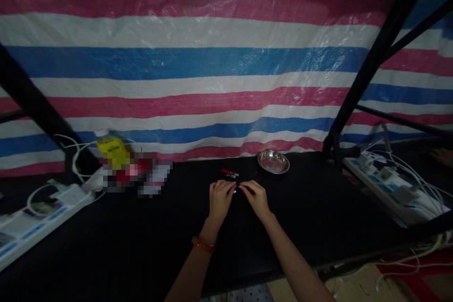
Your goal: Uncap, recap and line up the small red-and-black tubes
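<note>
My left hand (220, 197) and my right hand (255, 197) meet over the middle of a black table (141, 236). Their fingertips pinch a small dark object (238, 188) between them; it is too small and dark to name. Just beyond the fingers lies a small red and black item (229, 173) on the table top. A shallow round metal dish (273, 161) stands behind my right hand. An orange bracelet (203, 244) sits on my left wrist.
A striped red, white and blue tarp (212, 66) hangs behind the table. White power strips with cables lie at left (38, 219) and right (385, 186). A yellow packet (113, 151) stands at back left. Black frame bars (375, 56) slant on both sides.
</note>
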{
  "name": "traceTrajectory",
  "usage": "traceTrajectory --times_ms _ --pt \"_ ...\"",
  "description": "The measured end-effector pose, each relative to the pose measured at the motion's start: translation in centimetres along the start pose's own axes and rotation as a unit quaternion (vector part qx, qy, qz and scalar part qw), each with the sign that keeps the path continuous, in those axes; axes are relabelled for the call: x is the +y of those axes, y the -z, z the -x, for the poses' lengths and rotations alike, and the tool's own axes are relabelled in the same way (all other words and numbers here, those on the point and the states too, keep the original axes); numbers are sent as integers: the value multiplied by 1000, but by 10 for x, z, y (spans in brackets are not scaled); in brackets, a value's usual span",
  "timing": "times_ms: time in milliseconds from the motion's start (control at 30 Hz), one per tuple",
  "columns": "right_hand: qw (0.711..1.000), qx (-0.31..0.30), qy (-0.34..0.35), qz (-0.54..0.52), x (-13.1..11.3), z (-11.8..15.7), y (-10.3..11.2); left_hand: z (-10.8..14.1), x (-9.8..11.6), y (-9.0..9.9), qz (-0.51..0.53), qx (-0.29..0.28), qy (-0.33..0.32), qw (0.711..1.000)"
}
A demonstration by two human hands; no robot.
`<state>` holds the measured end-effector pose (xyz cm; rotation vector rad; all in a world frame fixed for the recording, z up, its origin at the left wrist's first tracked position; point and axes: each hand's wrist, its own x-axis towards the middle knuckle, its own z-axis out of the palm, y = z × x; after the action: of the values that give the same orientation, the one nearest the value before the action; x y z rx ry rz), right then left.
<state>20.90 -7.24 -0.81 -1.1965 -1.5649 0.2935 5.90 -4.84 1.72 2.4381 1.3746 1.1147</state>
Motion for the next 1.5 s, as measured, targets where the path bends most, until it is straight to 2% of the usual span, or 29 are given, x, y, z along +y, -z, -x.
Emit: traceTrajectory --times_ms 233,333,467,600,767,1000,1100,1200,1267,1333,1400,1500 --pt "999 42 -7 -15 -8 0 -1 1 -1 -1 -6 12 1 1000" --pt "999 40 -18 -22 -10 1 -1 0 -1 0 -4 13 5 1000" --pt "995 47 -56 -63 -10 1 -5 0 -3 1 4 8 -4 1000" --pt "973 70 -142 -165 -8 -1 -9 0 -6 -2 24 5 -17 1000" --pt "930 40 -232 -282 -3 -6 -6 0 -9 -6 35 7 -37 999" --pt "908 5 -255 -334 3 -8 -11 -1 -6 -4 8 -46 -61 997" --pt "858 26 -302 -415 6 -12 -12 -2 -6 -3 7 -34 -33 999" --pt "776 71 -370 -505 12 -18 -6 -4 -11 -1 -13 8 16 1000" --pt "727 69 -393 -559 17 -22 2 -5 -17 1 -33 29 57 997" --pt "686 54 -393 -611 19 -24 8 -6 -26 3 -49 23 88 995" --pt "655 31 -392 -645 19 -25 12 -7 -35 4 -62 0 100 993" --pt "629 -8 -399 -667 15 -26 10 -7 -47 3 -68 -31 119 990"
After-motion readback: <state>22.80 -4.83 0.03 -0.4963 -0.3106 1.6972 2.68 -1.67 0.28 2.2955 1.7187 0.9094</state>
